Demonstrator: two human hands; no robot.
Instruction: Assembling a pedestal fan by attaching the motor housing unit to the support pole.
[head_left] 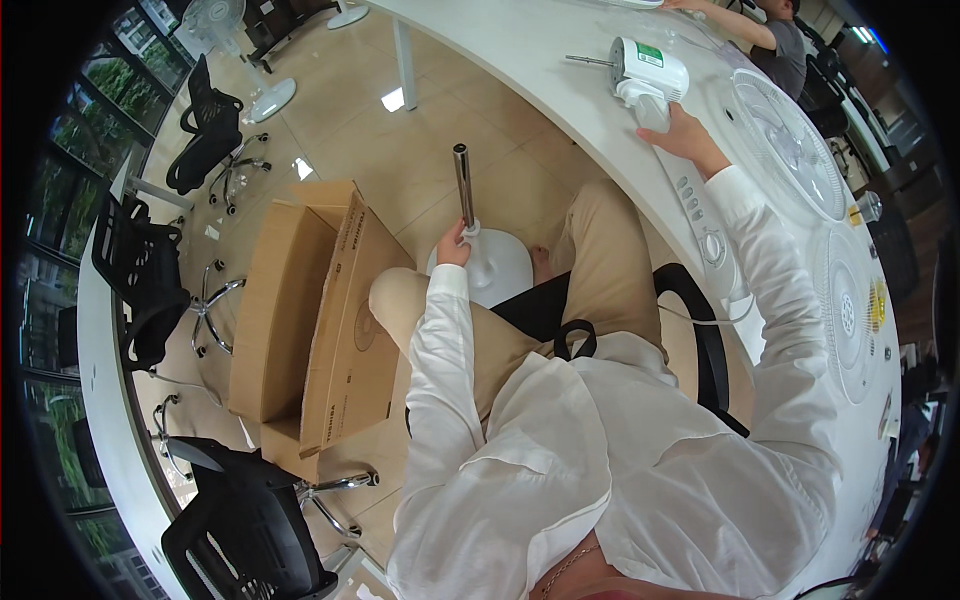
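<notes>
My left hand is closed around the lower part of an upright stand, by the white collar at the foot of its metal pole. The pole rises from a round white base on the floor. On the table to the right lies the white fan motor unit, its thin metal shaft pointing left. A long control panel with buttons and a knob runs from its neck toward me. My right hand grips that neck, fingers partly hidden behind it.
Fan grilles and a round white guard lie on the white table. An open cardboard box stands left of my knee. Black office chairs line the left. A white cord hangs off the table edge. Another person sits across.
</notes>
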